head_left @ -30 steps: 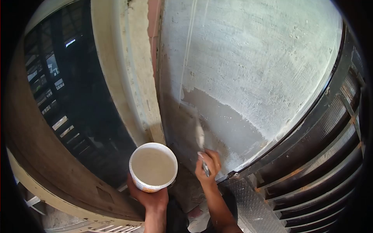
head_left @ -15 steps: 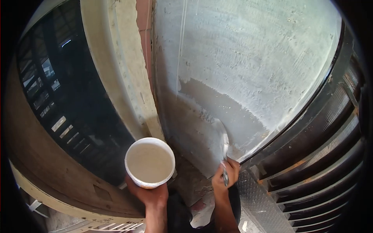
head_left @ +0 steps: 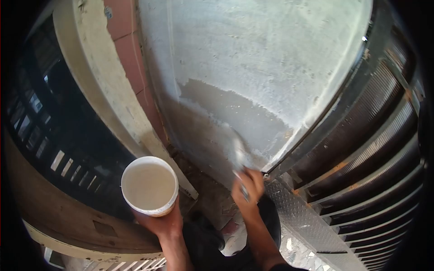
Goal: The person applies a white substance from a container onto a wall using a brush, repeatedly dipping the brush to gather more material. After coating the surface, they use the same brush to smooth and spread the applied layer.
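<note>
My left hand (head_left: 162,226) is wrapped round the lower side of a white bucket (head_left: 156,211), keeping it roughly upright. Pale, creamy paint (head_left: 149,185) lies inside it. The fingers of my right hand (head_left: 250,186) are closed round the handle of a paintbrush (head_left: 238,156). Its bristles are smeared by motion and appear to be against the lower part of the grey wall (head_left: 271,54). Just above the brush, a darker grey band (head_left: 230,106) slants down to the right across the wall, with paler areas above and below.
Left of me is a dark glass pane (head_left: 81,117) in a worn frame, beside a cream post (head_left: 108,81) and pink tiles (head_left: 129,58). A slatted metal gate (head_left: 361,153) stands at the right. Below it lies a textured metal plate (head_left: 298,207).
The view has swung, so the wall appears further left and higher. The brush has moved slightly down against the wall and is more blurred. Both hands keep their holds.
</note>
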`<state>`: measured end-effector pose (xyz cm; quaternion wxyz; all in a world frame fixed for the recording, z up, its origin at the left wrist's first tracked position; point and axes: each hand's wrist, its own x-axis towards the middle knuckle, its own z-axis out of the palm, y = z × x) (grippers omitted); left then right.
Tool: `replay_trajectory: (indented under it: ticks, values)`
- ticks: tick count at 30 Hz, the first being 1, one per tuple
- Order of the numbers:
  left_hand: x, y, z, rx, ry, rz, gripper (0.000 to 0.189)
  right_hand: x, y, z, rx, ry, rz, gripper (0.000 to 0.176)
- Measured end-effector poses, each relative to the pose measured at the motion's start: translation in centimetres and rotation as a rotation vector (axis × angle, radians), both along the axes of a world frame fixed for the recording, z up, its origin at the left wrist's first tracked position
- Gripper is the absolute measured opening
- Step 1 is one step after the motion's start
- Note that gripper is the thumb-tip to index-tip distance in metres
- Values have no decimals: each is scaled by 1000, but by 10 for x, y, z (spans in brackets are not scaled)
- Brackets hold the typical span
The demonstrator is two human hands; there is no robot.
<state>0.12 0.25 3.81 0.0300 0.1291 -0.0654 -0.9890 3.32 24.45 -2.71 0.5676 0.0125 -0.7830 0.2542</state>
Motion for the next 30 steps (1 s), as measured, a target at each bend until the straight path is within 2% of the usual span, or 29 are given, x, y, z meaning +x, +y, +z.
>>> replay_trajectory:
  ticks: [2,4,6,8,11,13,15,16,18,20,21,25,27,30]
  values:
    - [-3,-3,-7,7,17,15,57,30,0,-2,37,-4,-51,33]
    - [-1,-1,-6,-2,30,-7,56,45,-7,2,53,20,64,42]
    - [2,3,7,-10,-53,-10,54,4,-15,15,48,-9,192,37]
    - [3,4,13,-53,-54,-25,53,-52,-29,22,-19,-20,307,41]
    - [2,7,19,-107,-79,-4,55,-92,-27,16,-4,-68,285,43]
    - [0,10,21,-121,-107,26,57,-87,-17,8,-33,-25,149,48]
    - [-1,7,18,-85,-147,50,59,-25,1,12,-81,4,50,42]
    - [2,5,16,-80,-159,69,59,12,12,10,-17,2,-43,42]
    - [3,4,14,-27,-86,7,60,74,28,-8,-2,23,-100,46]
    - [1,4,16,-3,-77,16,60,100,29,-6,101,55,-73,46]
    - [3,5,17,15,-99,10,60,95,25,3,97,56,-89,46]
    - [-1,7,16,-73,-120,-2,59,23,5,43,41,-57,192,44]
    - [0,8,20,-82,-108,-6,59,-8,6,38,43,-67,176,47]
    - [0,7,20,-87,-111,25,57,22,30,28,-13,14,57,45]
